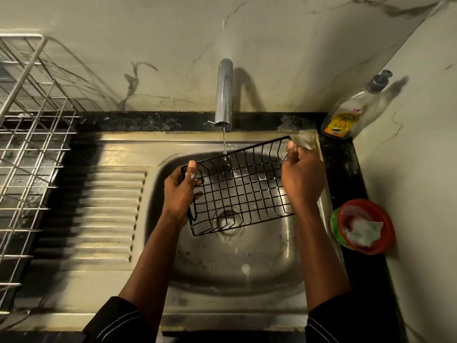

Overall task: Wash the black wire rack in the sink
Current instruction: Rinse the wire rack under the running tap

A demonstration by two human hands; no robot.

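At the far left, a silver drying rack (32,134) beside the ribbed drainboard (99,211). Gripping the left short end of the black wire rack (242,189) with the left hand (180,191), thumb over the top rim, fingers curled beneath. Held tilted above the sink (247,280) basin between the 2 hands, far edge under the thin stream from the tap (223,95). Clasping the right short end with the right hand (301,177), thumb at the upper corner. Further right, a soap bottle (346,120) and a red bowl (366,226) with something white and foamy inside.
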